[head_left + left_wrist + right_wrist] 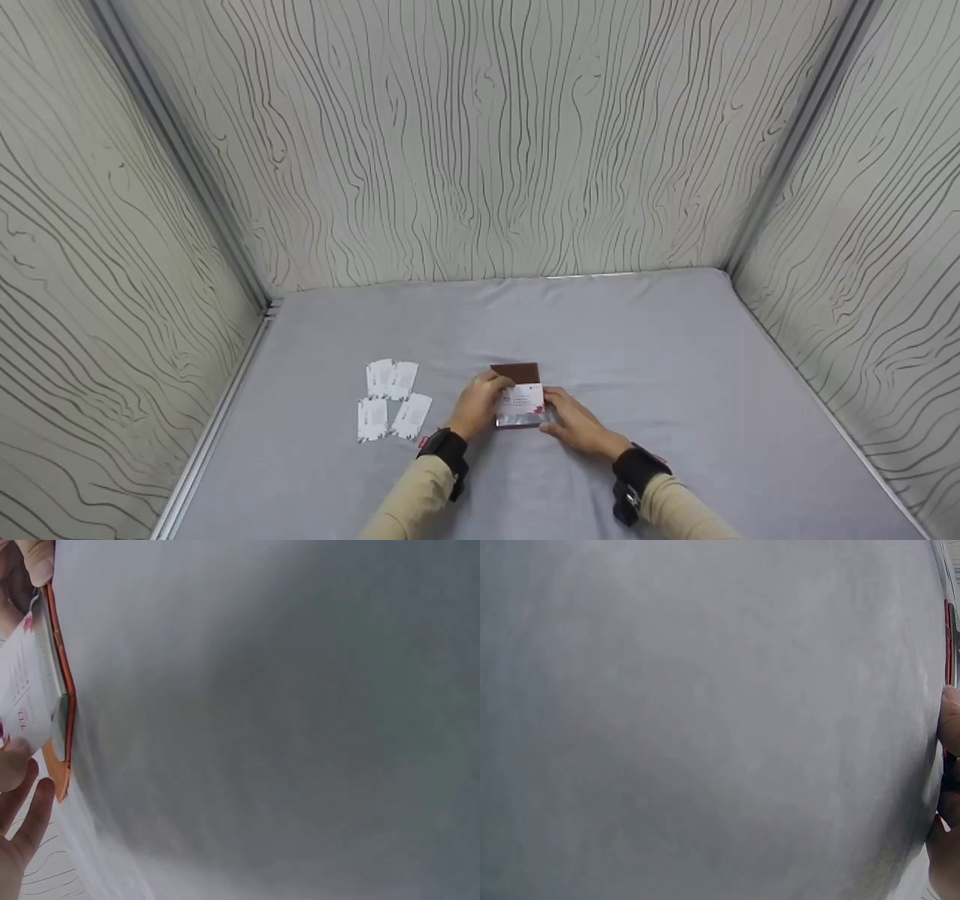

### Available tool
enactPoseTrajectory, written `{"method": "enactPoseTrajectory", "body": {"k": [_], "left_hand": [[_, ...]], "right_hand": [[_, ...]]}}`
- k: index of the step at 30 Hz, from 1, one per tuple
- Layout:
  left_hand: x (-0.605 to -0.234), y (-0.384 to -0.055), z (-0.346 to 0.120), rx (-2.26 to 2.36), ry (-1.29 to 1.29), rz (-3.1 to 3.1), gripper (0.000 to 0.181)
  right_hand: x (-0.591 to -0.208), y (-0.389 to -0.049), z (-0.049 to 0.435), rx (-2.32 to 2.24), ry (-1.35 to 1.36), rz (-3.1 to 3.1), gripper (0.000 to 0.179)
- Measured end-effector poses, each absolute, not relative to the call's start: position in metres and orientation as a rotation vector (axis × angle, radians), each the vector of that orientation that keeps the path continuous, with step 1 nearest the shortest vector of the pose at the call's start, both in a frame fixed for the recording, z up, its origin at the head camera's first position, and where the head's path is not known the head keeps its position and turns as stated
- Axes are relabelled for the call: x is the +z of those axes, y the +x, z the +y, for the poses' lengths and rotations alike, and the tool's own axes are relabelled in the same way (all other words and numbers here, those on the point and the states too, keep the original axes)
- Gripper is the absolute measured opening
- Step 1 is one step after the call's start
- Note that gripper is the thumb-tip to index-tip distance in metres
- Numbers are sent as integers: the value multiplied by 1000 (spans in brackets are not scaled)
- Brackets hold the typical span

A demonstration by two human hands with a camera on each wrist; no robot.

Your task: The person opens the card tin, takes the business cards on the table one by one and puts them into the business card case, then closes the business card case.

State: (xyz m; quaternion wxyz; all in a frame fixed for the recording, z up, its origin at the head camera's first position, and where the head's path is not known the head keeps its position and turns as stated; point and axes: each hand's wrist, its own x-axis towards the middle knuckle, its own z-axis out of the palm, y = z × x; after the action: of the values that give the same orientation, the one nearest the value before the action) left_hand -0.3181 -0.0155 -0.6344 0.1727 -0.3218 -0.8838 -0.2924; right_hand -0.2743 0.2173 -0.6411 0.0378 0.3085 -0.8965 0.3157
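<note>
A brown card holder [516,371] lies opened on the grey cloth, its flap turned to the far side. Over its near half is a white business card [523,400] with printed text and red decoration. My left hand [476,405] pinches this card at its left end; the left wrist view shows the card [21,686] tilted up from the holder [69,682]. At the holder's right edge, my right hand [581,426] grips the side, thumb by the near corner. Only part of the right hand [950,724] enters the right wrist view, beside the holder's reddish edge [948,645].
Several white cards lie to the left: an overlapping pair [390,379] farther back, and a left card [372,420] and a slanted card [412,416] nearer. Wood-pattern panels [480,150] stand behind and at both sides of the cloth-covered table [637,322].
</note>
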Motion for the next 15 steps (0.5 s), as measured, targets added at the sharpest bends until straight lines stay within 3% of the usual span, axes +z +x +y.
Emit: {"method": "enactPoseTrajectory", "body": {"k": [15], "left_hand": [[-640, -315, -16, -730, -940, -2524, 25]], "right_hand": [[-643, -272, 218, 945, 1024, -2625, 48]]}}
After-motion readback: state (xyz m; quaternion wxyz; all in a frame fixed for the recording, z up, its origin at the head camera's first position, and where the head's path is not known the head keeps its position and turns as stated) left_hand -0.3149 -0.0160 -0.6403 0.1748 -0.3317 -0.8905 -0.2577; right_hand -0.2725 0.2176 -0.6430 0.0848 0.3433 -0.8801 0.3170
